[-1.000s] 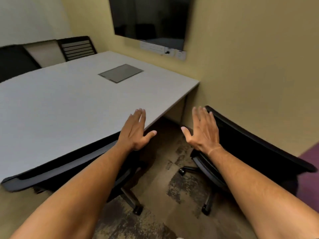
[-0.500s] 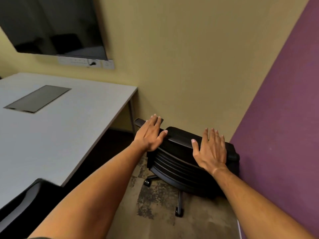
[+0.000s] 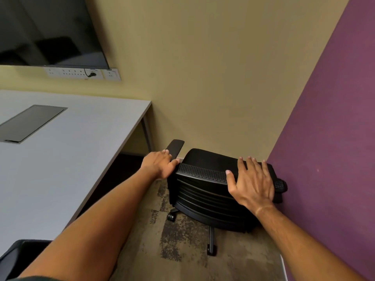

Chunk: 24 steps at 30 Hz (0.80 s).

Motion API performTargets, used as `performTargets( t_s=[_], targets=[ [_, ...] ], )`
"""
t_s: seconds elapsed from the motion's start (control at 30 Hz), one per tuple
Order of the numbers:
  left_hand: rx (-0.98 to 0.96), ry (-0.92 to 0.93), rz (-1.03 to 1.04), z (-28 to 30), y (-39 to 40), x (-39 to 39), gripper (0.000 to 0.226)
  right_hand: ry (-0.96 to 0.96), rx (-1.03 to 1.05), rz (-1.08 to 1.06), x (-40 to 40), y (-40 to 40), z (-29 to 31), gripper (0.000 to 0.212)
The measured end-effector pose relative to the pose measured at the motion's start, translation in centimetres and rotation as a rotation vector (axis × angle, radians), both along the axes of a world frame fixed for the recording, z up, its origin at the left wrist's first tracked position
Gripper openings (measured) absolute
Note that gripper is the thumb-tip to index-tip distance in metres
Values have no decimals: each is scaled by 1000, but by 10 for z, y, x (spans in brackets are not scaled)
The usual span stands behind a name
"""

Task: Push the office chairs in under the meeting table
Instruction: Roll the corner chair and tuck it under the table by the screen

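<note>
A black office chair (image 3: 205, 191) stands in the corner between the yellow wall and the purple wall, its back towards me, off the right end of the white meeting table (image 3: 67, 151). My left hand (image 3: 159, 164) curls over the left top corner of the backrest, next to the chair's armrest (image 3: 175, 147). My right hand (image 3: 251, 179) lies flat on the right part of the backrest's top edge, fingers spread. A second black chair (image 3: 14, 256) shows at the lower left, against the table's near edge.
A dark screen (image 3: 48, 31) hangs on the yellow wall above a strip of sockets (image 3: 83, 73). A grey cable hatch (image 3: 30, 122) is set in the tabletop. The table's leg (image 3: 146, 132) stands near the wall. The purple wall (image 3: 328, 138) is close on the right.
The view has swung right from the table to the corner chair. Both hands have come down on its backrest, and the left hand has closed around its corner.
</note>
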State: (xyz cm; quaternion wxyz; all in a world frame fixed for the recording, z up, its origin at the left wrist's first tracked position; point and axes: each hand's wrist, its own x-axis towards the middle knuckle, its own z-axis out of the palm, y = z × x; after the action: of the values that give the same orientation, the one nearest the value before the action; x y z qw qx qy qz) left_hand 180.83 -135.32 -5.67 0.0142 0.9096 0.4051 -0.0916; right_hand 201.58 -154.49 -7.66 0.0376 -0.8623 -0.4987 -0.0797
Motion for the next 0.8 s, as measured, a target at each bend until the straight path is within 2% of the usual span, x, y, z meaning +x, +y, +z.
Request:
performTargets(
  t_s=[0.43, 0.6, 0.8],
  targets=[
    [87, -85, 47, -21, -39, -32, 64, -39, -42, 42, -14, -18, -5, 76],
    [112, -114, 82, -27, -49, -45, 67, 54, -50, 69, -23, -16, -3, 70],
    [136, -121, 145, -27, -56, -64, 68, 63, -37, 139, -32, -8, 0, 65]
  ],
)
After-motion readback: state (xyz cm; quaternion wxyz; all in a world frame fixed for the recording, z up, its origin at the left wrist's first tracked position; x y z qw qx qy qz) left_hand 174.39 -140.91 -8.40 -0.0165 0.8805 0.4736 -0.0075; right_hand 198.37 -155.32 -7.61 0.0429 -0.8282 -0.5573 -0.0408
